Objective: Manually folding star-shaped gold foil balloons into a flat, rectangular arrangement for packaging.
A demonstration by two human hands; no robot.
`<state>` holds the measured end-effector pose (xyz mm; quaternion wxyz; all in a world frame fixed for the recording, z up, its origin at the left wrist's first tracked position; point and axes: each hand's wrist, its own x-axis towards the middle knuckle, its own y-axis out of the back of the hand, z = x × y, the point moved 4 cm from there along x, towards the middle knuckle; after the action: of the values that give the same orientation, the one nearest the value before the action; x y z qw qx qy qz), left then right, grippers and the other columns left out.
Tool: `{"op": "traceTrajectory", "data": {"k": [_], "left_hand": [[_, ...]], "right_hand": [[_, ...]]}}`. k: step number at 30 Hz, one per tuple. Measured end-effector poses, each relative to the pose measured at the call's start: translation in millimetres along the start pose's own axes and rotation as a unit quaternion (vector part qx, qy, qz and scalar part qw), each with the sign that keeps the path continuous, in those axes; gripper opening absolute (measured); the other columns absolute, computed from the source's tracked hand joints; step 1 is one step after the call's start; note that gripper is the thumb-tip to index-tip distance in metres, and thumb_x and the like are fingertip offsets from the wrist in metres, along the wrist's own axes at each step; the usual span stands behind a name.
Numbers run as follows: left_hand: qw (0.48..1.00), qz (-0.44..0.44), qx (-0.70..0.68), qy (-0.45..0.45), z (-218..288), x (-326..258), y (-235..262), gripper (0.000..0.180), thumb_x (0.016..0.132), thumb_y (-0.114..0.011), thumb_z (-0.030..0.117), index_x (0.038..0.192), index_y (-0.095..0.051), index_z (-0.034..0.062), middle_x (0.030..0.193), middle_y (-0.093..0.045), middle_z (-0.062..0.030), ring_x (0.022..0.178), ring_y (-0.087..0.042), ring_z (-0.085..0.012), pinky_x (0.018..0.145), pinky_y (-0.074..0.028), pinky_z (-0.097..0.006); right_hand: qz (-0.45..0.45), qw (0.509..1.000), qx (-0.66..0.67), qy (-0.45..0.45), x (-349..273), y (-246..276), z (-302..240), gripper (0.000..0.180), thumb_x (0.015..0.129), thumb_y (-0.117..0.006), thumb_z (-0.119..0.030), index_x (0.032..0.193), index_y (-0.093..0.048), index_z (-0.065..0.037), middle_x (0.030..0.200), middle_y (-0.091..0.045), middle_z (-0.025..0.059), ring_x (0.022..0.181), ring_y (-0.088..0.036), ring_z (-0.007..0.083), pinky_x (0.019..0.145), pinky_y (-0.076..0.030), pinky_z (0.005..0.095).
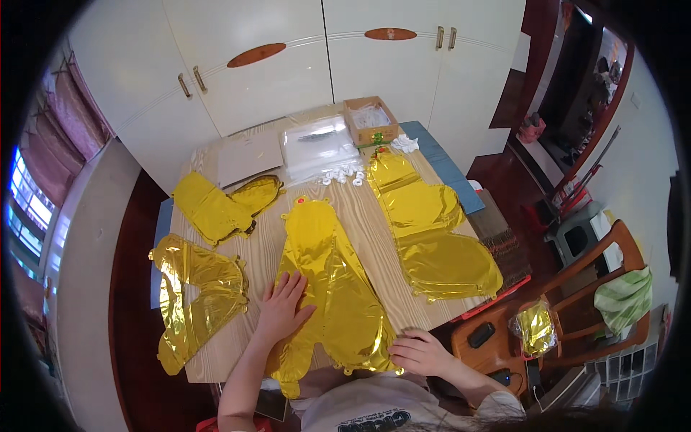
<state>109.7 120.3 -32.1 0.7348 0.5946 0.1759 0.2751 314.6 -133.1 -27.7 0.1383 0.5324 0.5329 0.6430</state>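
Note:
A large gold foil balloon [327, 266], uninflated, lies flat at the middle of the table, its lower end at the near edge by my body. My left hand [286, 306] rests palm down on its left part, fingers spread. At its lower right corner is my right hand [421, 351], with fingers stretched toward the left and their tips on the foil's edge; the thumb is hidden. To the right lies another flat gold foil balloon [432, 234]. On the left are a folded gold foil balloon [209, 209] and a shinier, bent one [191, 295].
The wood-grain table [270, 209] also bears a grey board [245, 155], clear plastic bags [317, 147], small white rings [342, 175] and a cardboard box [371, 122] of white pieces. At the right, a wooden chair [461, 338] carries a gold foil packet [536, 327] and a black object [481, 333].

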Motion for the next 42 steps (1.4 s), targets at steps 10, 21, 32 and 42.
{"op": "traceTrajectory", "data": {"k": [10, 21, 32, 42], "left_hand": [[1.000, 0.012, 0.015, 0.005, 1, 0, -2, 0.061, 0.094, -0.052, 0.043, 0.144, -0.039, 0.0103, 0.148, -0.042, -0.0098, 0.140, -0.032, -0.0310, 0.114, -0.018, -0.050], [0.999, -0.021, -0.030, 0.024, 2, 4, 7, 0.064, 0.094, -0.052, 0.039, 0.146, -0.030, 0.0096, 0.144, -0.044, -0.0138, 0.140, -0.031, -0.0338, 0.113, -0.019, -0.054], [0.999, -0.027, -0.019, 0.006, -2, 6, 3, 0.063, 0.094, -0.053, 0.039, 0.145, -0.032, 0.0106, 0.149, -0.040, -0.0095, 0.141, -0.030, -0.0318, 0.111, -0.021, -0.054], [0.962, 0.087, 0.028, 0.256, -7, -98, 39, 0.061, 0.076, -0.072, 0.046, 0.108, -0.055, -0.0024, 0.111, -0.051, -0.0226, 0.109, -0.046, -0.0403, 0.095, -0.038, -0.051]], "right_hand": [[-0.051, 0.984, 0.153, -0.069, 18, 17, 25, 0.049, 0.081, -0.066, -0.034, 0.120, -0.057, -0.006, 0.127, -0.057, 0.0117, 0.120, -0.052, 0.0283, 0.106, -0.038, 0.0459], [-0.176, 0.969, 0.030, -0.173, 105, -61, 126, 0.065, 0.097, -0.045, -0.038, 0.141, -0.033, 0.007, 0.150, -0.030, 0.0269, 0.141, -0.027, 0.0380, 0.117, -0.020, 0.0457], [-0.204, 0.967, -0.064, -0.137, 113, -69, 119, 0.071, 0.097, -0.038, -0.050, 0.144, -0.033, 0.003, 0.152, -0.030, 0.0196, 0.144, -0.023, 0.0329, 0.118, -0.015, 0.0459], [-0.188, 0.971, -0.036, -0.141, 116, -66, 118, 0.085, 0.088, -0.048, -0.062, 0.144, -0.034, 0.000, 0.152, -0.030, 0.0205, 0.143, -0.023, 0.0348, 0.117, -0.016, 0.0474]]}}
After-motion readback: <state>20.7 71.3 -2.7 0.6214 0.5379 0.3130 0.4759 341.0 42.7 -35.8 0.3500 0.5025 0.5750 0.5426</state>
